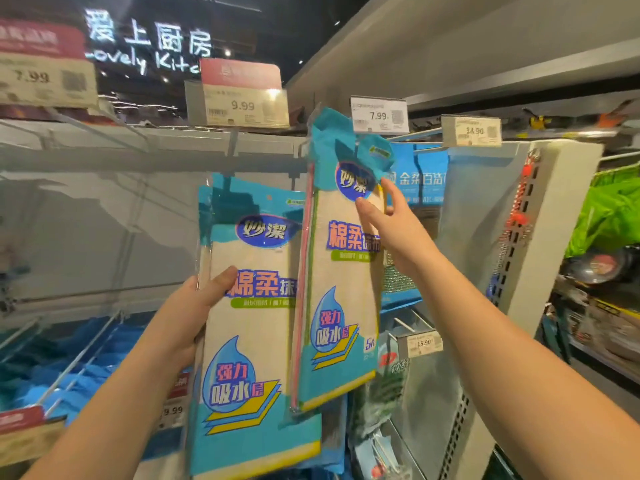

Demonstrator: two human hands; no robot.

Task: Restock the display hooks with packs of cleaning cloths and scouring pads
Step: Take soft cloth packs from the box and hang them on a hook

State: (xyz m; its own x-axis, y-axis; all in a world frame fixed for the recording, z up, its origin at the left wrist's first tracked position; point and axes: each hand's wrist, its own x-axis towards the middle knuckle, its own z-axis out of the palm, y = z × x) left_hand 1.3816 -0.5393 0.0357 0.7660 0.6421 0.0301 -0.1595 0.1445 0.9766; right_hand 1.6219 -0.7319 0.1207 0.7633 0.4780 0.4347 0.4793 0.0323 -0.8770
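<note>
The right hand point(391, 223) pinches the upright cloth pack point(341, 271) near its top, just below the hook under the 7.99 tag point(379, 115); the left hand point(194, 306) grips spare packs point(252, 323) lower down.

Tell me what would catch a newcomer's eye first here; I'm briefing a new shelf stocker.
Two blue-and-cream cloth packs fill the centre: the right hand lifts the raised pack toward the hook under the 7.99 tag, while the left hand grips the lower stack of packs. Behind, at upper left, stand bare hooks.
</note>
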